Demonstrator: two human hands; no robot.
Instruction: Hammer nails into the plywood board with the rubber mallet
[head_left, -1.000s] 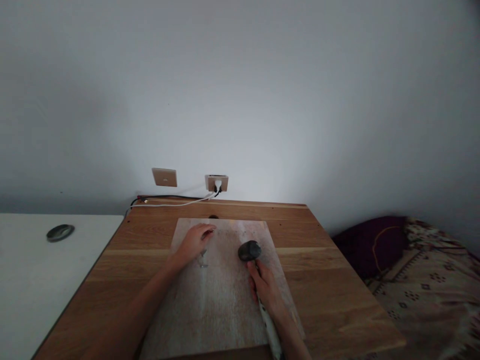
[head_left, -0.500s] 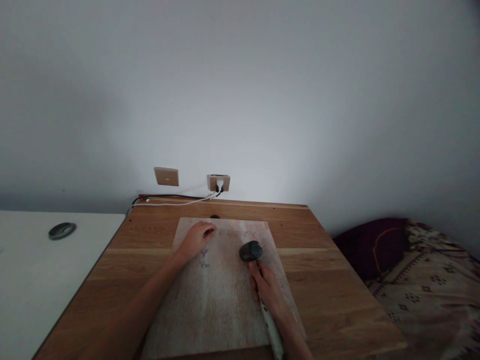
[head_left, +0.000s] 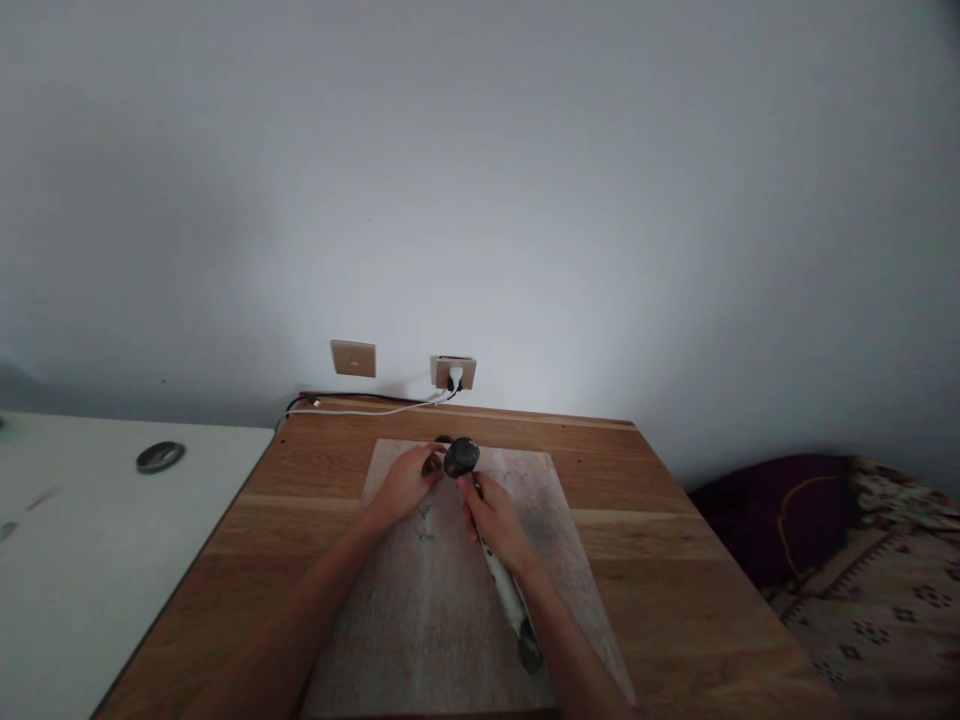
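Black-headed mallet (head_left: 501, 580), head near far edge of worn board (head_left: 450, 620). Right hand (head_left: 491, 515) wraps upper handle; likely stiff, head-heavy, lower grip better for swinging. Left hand (head_left: 409, 482) curled alongside; pinch unclear.

Reaches both forearms (head_left: 330, 580) forward on either side of the mallet (head_left: 508, 595); bends the left grip (head_left: 409, 480) inward just beside its head (head_left: 461, 457); wraps the right grip (head_left: 495, 520) around its handle (head_left: 501, 577).

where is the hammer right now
In the head view, the hammer is in the right hand, over the pale board, its dark head near the left hand.
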